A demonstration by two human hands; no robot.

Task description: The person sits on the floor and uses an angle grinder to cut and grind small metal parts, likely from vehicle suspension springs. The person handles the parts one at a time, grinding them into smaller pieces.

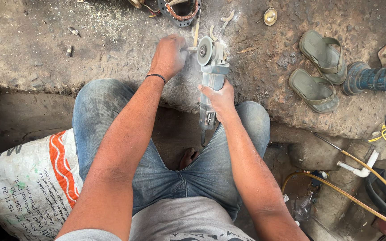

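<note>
midway apparently: gripping angle grinder (211,71) in right hand (221,99), pinning small metal piece (193,48) under closed left hand (169,56); dust rising, grinding unfinished.

Single head-worn view, facing steeply downward.
Looks from above the knees onto near lap and far concrete floor (41,58); close range.
</note>
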